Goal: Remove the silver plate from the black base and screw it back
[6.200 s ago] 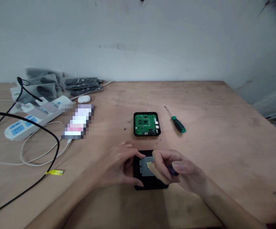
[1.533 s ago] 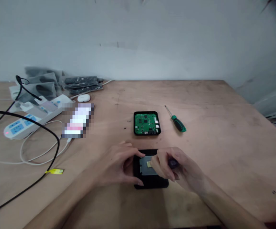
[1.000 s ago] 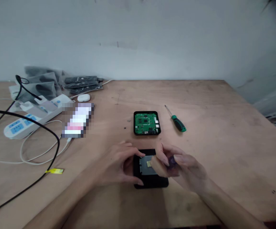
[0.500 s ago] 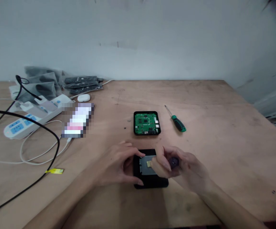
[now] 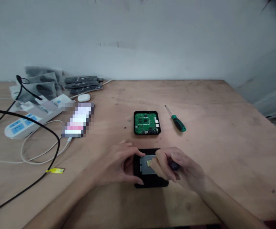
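- Held the black cover (image 5: 149,183) flat on the table (image 5: 224,143), left hand (image 5: 111,163) on its left part, thumb and forefinger parted wide.
- Curled the right hand (image 5: 185,170) tightly around a dark handle (image 5: 174,165), above the cover's right side.
- Since half a second earlier, shifted right fingers slightly around the handle; kept left ones in place.

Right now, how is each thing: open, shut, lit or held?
Cover: flat, metal plate up
Left hand: gripping cover
Purple handle: held, mostly hidden
Right hand: closed around purple handle
Box: open, green board showing
Screwdriver: lying loose
Phone: lit, white cable at its end
Power strip: holding plugs
White case: shut
Bags: piled, can't tell if sealed
Tag: on black cable
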The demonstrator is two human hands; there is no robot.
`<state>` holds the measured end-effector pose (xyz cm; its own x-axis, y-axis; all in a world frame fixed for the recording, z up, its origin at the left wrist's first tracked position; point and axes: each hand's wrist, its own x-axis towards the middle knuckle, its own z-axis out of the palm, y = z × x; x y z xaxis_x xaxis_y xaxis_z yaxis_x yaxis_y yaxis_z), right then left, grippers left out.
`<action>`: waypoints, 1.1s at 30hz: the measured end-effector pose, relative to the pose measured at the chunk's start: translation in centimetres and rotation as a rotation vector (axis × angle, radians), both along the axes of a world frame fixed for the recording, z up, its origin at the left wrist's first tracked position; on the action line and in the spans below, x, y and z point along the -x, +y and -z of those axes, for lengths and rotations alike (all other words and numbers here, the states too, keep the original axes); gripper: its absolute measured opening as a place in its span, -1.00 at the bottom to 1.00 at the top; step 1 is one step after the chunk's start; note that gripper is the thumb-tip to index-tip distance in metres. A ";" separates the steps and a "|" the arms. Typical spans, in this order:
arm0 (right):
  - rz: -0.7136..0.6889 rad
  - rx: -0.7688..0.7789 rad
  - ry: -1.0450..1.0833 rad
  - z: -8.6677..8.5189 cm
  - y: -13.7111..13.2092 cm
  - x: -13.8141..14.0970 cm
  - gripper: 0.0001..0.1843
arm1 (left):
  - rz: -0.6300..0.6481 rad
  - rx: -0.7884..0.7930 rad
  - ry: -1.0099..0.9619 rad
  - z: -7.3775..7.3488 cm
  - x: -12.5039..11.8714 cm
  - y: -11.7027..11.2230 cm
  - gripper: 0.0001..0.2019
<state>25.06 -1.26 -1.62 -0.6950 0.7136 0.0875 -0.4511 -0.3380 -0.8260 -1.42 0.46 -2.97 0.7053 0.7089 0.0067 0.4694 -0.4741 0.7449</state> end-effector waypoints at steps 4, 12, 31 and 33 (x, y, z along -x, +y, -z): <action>0.001 -0.028 0.015 -0.1 0.1 0.1 -0.38 | 0.005 -0.021 -0.023 0.3 0.1 0.0 -0.31; -0.038 0.209 0.096 -1.1 0.3 0.0 -0.66 | 0.005 -0.019 0.016 0.1 0.1 -0.1 -0.30; -0.050 0.092 0.031 -0.3 0.1 0.1 -0.43 | 0.008 -0.012 0.005 0.0 0.0 -0.1 -0.31; -0.070 0.178 0.067 -0.7 0.2 0.1 -0.56 | 0.005 -0.013 0.000 0.1 0.0 -0.1 -0.31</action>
<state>24.99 -1.07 -0.88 -0.7403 0.6721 0.0120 -0.4735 -0.5088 -0.7190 -1.44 0.35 -3.05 0.7087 0.7053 0.0155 0.4673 -0.4859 0.7386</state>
